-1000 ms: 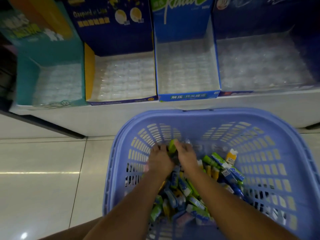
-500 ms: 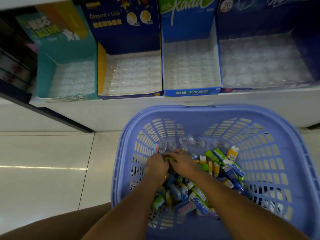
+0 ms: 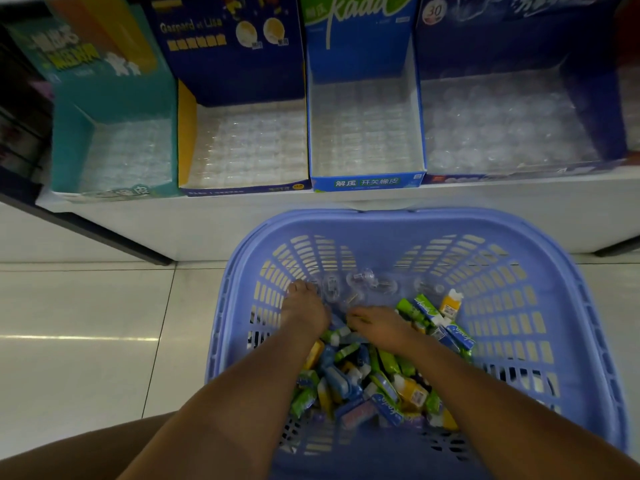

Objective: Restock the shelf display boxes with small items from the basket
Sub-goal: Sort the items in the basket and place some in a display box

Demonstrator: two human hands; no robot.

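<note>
In the lilac basket point(image 3: 415, 223) on the floor below the shelf point(image 3: 207, 223), the two hands have drawn apart from where they met over the heap half a second ago. The left hand point(image 3: 304, 313) now reaches toward the clear capsules point(image 3: 363, 282) at the far end, its grip apart and fingers stretched. The right hand point(image 3: 377, 323) digs into the small items point(image 3: 363, 379); whether its grip holds one I cannot tell. The display boxes point(image 3: 367, 183) above show only bare trays, so restocking has likely barely begun.
</note>
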